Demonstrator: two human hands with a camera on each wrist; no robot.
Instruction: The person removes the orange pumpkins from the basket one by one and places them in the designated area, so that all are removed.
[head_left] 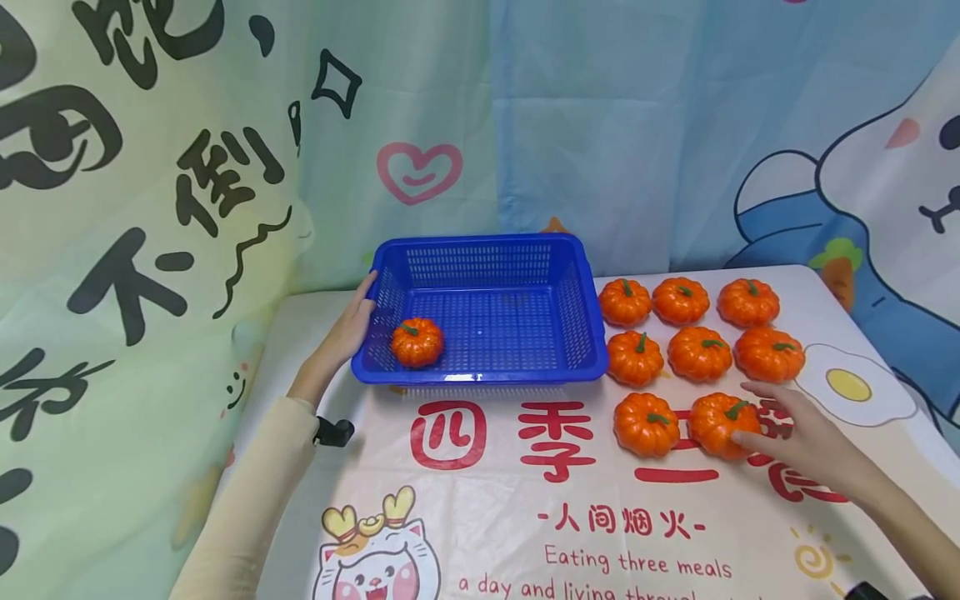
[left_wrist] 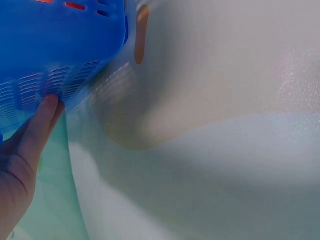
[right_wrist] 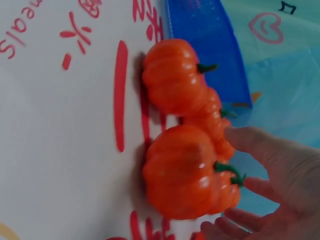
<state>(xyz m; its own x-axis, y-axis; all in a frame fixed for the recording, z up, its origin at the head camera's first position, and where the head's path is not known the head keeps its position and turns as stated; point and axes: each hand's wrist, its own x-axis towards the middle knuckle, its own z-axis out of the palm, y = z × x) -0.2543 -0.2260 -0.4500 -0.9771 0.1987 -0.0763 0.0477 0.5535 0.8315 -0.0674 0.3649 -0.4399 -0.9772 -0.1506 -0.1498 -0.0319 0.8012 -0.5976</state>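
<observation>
A blue plastic basket [head_left: 480, 377] stands toward the back of the table with one small orange toy pumpkin [head_left: 417, 342] in its left part. My left hand [head_left: 351, 329] rests against the basket's left side. In the left wrist view its straight fingers [left_wrist: 40, 127] touch the slotted outer wall. To the right of the basket, several toy pumpkins with green stems sit in rows. My right hand [head_left: 798, 433] is at the front-row right pumpkin [head_left: 723, 427], thumb and fingers spread around its right side. Whether the thumb touches it I cannot tell.
In the front row another pumpkin [head_left: 647, 425] sits left of the one by my hand. Behind are a middle-row pumpkin [head_left: 768, 354] and a back-row pumpkin [head_left: 748, 302]. A printed cloth [head_left: 495, 508] covers the table, and a curtain [head_left: 585, 150] hangs behind it.
</observation>
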